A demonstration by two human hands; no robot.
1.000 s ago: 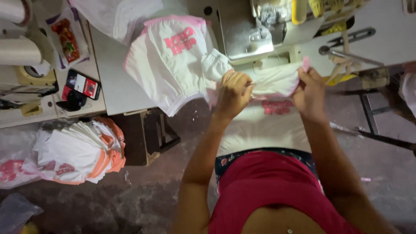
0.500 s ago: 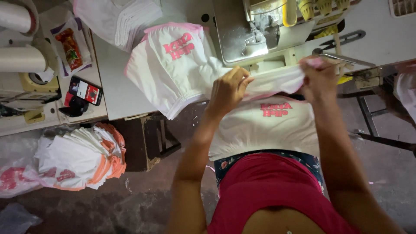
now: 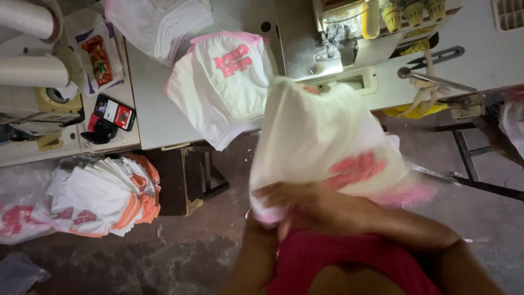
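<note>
A white garment (image 3: 316, 131) with a pink print and pink hem is lifted up in front of my chest, blurred by motion and covering the front edge of the sewing table (image 3: 153, 114). My right hand (image 3: 297, 202) reaches across its lower edge, fingers closed on the cloth. My left hand (image 3: 261, 226) is at the garment's lower left corner, mostly hidden by the cloth and my right hand. The sewing machine (image 3: 338, 38) stands just beyond the garment.
A pile of similar white and pink garments (image 3: 224, 87) lies on the table left of the machine, with a folded white stack (image 3: 164, 22) behind it. Thread cones (image 3: 33, 71) and a phone (image 3: 114, 112) sit at far left. A heap of garments (image 3: 103, 196) lies on the floor.
The garment has come off the machine bed and swung up toward my chest. Both hands have drawn back from the table edge toward my body.
</note>
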